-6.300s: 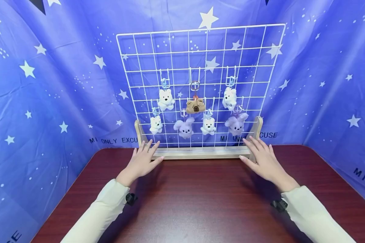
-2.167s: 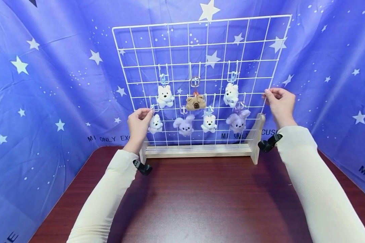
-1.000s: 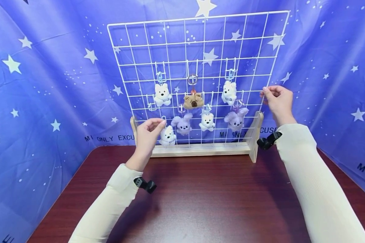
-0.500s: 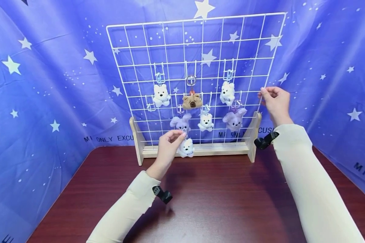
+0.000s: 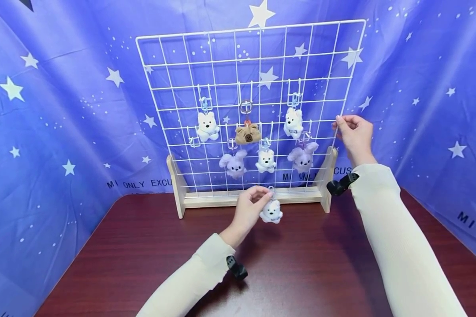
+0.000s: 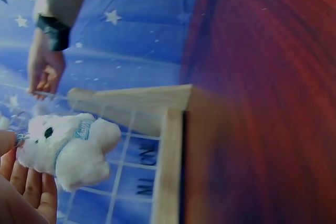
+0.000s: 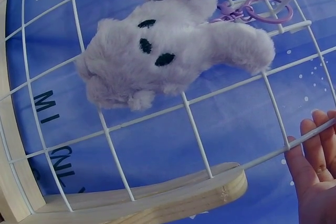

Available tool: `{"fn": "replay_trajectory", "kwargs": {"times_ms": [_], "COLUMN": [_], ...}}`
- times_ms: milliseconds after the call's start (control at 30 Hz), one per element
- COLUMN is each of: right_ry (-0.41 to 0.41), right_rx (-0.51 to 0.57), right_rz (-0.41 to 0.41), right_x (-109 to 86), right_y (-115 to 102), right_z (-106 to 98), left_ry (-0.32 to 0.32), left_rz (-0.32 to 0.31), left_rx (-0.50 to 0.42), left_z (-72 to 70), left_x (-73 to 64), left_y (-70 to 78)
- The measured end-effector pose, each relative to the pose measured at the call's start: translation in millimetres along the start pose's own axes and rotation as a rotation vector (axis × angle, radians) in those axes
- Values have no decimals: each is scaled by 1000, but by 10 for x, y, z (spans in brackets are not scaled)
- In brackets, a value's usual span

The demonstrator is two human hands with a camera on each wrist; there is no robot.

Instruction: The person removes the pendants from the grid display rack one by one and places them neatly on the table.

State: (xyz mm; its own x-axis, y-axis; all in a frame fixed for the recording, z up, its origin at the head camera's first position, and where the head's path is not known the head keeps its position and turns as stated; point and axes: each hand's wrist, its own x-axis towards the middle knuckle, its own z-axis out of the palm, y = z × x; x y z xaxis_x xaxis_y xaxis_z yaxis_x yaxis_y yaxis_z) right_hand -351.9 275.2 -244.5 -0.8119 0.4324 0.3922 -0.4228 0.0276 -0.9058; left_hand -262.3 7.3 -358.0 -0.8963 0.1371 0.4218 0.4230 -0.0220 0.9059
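Note:
My left hand (image 5: pixel 247 209) pinches a white plush keychain (image 5: pixel 271 212) by the ring at its top, in front of the stand's base and above the table. In the left wrist view the toy (image 6: pixel 84 150) wears a light blue collar. My right hand (image 5: pixel 355 136) grips the right edge of a white wire grid (image 5: pixel 235 59), which stands in a wooden base (image 5: pixel 210 201). Other plush keychains hang on the grid: white ones (image 5: pixel 208 127), lilac long-eared ones (image 5: pixel 235 165) and a brown one (image 5: pixel 248 134). At the lower left, a hook (image 5: pixel 194 141) bears no toy.
The dark red tabletop (image 5: pixel 293 264) spreads out before the stand. Behind and at the sides hangs a blue curtain (image 5: pixel 83 145) with stars. A black wrist camera (image 5: pixel 236 267) sits on each sleeve.
My left hand, first spread by the base, took the white keychain off the lower left hook and carried it right, down and nearer. My right hand rose from the base to the grid's edge.

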Motion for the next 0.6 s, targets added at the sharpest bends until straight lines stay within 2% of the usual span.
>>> {"fn": "replay_trajectory", "kwargs": {"times_ms": [100,333,600], "right_ry": [-3,-11,-7], "right_rx": [1,17,6], "right_rz": [-3,9,8], "right_x": [5,8,4], "right_y": [-2,9,1], "right_z": [-3,-3,-4], "left_ry": [-16,-33,-68], "left_rz": [-1,-27,-67], "left_rx": [5,-22,-18], "left_z": [121,411,625], "left_x": [-40,-21,-97], "left_y": [-16,-463,-628]}}
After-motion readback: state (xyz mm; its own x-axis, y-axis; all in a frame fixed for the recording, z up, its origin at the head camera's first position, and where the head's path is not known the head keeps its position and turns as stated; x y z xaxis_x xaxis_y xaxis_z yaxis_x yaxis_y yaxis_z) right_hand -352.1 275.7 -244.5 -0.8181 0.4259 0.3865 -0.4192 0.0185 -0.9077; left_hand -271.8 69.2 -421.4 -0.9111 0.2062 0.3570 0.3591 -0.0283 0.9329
